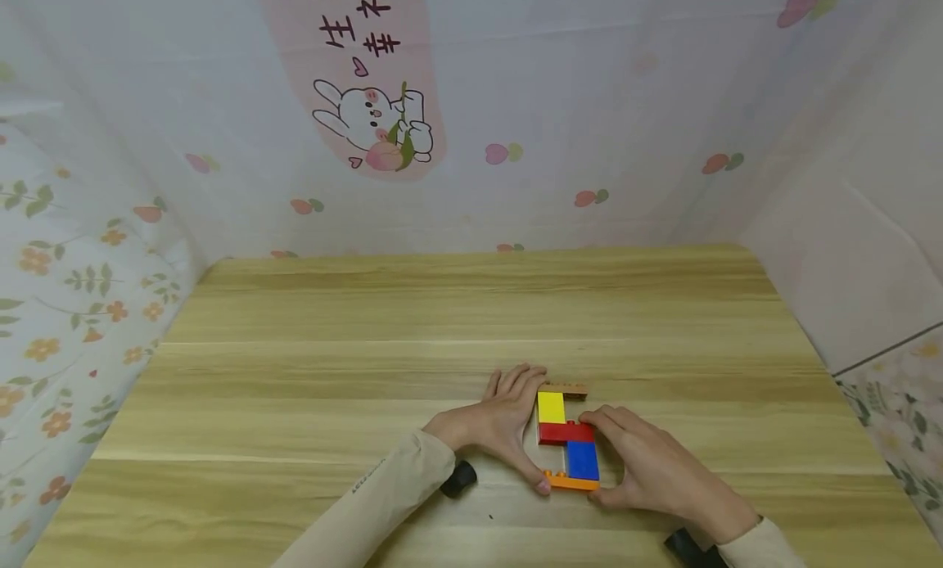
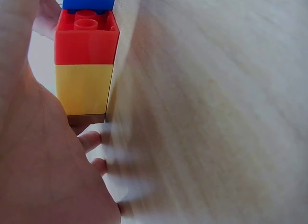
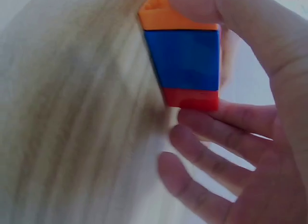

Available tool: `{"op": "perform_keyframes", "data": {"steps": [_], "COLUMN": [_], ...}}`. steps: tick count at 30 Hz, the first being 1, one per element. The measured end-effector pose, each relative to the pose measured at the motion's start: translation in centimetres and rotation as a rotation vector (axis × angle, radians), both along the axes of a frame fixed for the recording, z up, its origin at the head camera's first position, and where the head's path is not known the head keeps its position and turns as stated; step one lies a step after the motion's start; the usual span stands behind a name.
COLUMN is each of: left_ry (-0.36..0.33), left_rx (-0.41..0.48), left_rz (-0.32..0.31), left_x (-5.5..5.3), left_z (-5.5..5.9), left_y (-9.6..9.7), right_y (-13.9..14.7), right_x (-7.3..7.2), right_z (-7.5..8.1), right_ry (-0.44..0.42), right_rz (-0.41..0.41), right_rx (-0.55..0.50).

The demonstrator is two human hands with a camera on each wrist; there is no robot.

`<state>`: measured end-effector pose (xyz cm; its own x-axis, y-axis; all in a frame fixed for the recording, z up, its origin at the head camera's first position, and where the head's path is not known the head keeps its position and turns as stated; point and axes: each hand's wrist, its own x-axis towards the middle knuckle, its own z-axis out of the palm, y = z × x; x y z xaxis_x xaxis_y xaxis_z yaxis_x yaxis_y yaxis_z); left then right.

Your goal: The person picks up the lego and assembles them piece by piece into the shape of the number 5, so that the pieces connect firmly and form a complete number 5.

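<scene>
Toy building bricks joined in a zigzag lie flat on the table: a brown brick [image 1: 576, 392] at the far end, then a yellow brick [image 1: 550, 407], a red brick [image 1: 563, 434], a blue brick [image 1: 583, 460] and an orange brick [image 1: 577, 484] nearest me. My left hand [image 1: 503, 425] holds the left side, thumb at the orange brick and fingers by the brown one. On the other side my right hand [image 1: 656, 463] grips the block, its thumb [image 3: 197, 5] on the orange brick and its fingertips at the red brick. Studs show on the red brick [image 2: 85, 46] in the left wrist view.
The wooden table [image 1: 331, 371] extends around the bricks. A white printed curtain [image 1: 560, 85] hangs behind it, and floral cloth [image 1: 66, 322] is at the left. Black wrist devices sit under the left cuff [image 1: 459, 479] and near the right cuff.
</scene>
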<state>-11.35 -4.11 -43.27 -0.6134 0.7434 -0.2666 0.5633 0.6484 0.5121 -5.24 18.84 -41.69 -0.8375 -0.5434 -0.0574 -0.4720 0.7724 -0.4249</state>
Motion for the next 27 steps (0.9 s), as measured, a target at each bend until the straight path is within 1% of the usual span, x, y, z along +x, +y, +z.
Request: {"op": "perform_keyframes", "data": {"steps": [5, 8, 12, 15, 19, 24, 27], "left_ry": [-0.009, -0.014, -0.02, -0.025, -0.024, -0.01, -0.018], "left_rx": [-0.003, -0.006, -0.01, -0.008, 0.008, 0.012, 0.012], "left_rz": [0.001, 0.002, 0.004, 0.001, 0.004, 0.007, 0.009], "left_x": [0.03, 0.05, 0.0, -0.14, -0.33, -0.29, -0.23], "left_z": [-0.07, -0.09, -0.12, -0.11, -0.08, -0.27, -0.35], "left_y": [0.05, 0.04, -0.03, -0.11, -0.34, -0.55, -0.67], "right_y": [-0.07, -0.1, -0.22, -0.29, -0.35, -0.27, -0.27], "right_x": [0.02, -0.05, -0.15, -0.2, -0.27, -0.25, -0.14], "right_z": [-0.34, -0.46, -0.48, -0.43, -0.43, -0.54, -0.69], "right_ry": [0.058, 0.071, 0.058, 0.059, 0.061, 0.029, 0.011], "right_rz": [0.023, 0.039, 0.05, 0.048, 0.021, -0.004, -0.019], "right_rx": [-0.023, -0.04, -0.053, -0.044, -0.017, 0.006, 0.012]}}
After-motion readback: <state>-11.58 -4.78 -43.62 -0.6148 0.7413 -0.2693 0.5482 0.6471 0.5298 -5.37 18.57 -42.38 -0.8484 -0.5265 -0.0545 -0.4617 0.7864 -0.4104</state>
